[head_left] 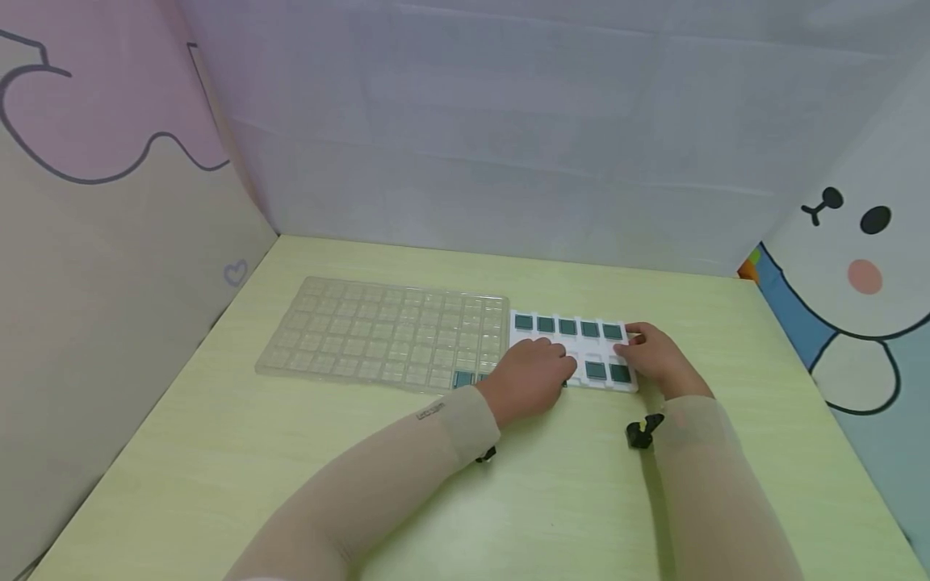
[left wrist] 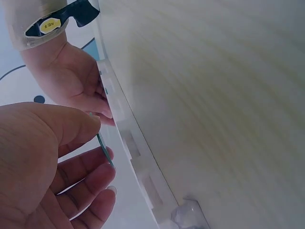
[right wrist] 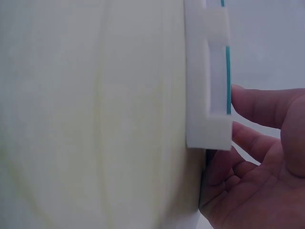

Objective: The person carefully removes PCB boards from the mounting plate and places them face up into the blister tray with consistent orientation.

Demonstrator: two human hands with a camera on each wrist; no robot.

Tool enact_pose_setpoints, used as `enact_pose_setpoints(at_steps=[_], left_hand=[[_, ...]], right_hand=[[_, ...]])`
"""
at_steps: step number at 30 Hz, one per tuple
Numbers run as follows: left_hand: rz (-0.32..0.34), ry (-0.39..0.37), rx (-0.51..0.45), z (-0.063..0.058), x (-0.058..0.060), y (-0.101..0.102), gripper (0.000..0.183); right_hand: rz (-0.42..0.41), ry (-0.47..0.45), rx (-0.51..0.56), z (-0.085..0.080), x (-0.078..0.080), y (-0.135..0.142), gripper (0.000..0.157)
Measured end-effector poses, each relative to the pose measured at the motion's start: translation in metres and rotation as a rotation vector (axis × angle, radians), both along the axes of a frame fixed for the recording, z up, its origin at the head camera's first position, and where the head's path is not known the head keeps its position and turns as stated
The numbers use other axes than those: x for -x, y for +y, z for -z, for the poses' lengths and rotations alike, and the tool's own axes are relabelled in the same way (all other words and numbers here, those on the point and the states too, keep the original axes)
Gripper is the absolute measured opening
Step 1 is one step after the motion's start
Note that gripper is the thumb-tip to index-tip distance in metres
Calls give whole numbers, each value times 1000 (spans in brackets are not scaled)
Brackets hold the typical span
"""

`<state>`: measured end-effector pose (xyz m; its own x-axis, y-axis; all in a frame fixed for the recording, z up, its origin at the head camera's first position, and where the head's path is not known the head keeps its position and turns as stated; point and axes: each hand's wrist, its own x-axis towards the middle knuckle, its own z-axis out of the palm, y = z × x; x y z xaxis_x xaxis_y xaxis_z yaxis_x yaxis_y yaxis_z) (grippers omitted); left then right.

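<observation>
My left hand (head_left: pixel 529 375) is over the left part of a white tray (head_left: pixel 581 347). In the left wrist view, its thumb and fingers pinch a thin green square plate (left wrist: pixel 103 146) by the edges, just above the tray. My right hand (head_left: pixel 657 359) holds the right end of the white tray, thumb on the top side and fingers around the end edge. Similar dark green squares (head_left: pixel 567 327) sit in the tray's back row, with others (head_left: pixel 596 370) at front right. My left hand hides part of the front row.
Left of the white tray lies a large clear plastic tray (head_left: pixel 378 323) with many small compartments. A green square (head_left: pixel 462 379) sits at its front right corner, partly beside my left forearm. Both trays rest on a pale yellow table (head_left: pixel 567 492). Fabric walls (head_left: pixel 508 137) enclose the table.
</observation>
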<state>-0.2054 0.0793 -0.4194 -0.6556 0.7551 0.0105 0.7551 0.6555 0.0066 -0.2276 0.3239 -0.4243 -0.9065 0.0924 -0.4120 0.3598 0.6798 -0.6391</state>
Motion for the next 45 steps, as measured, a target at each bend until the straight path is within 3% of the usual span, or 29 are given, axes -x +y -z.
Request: enact_pose_setpoints(at_steps=[7,20,45], left_hand=[[-11,-8,-1,4,1,-6,13],[-5,-1,-16,1,-5,-17,14],[8,56,-51,0,-5,-38,14]], right_hand=[[2,14,-1,0,0,-1,67],[-1,10,-18,1,-1,-2,67],[3,-13,-37,5,2,1,70]])
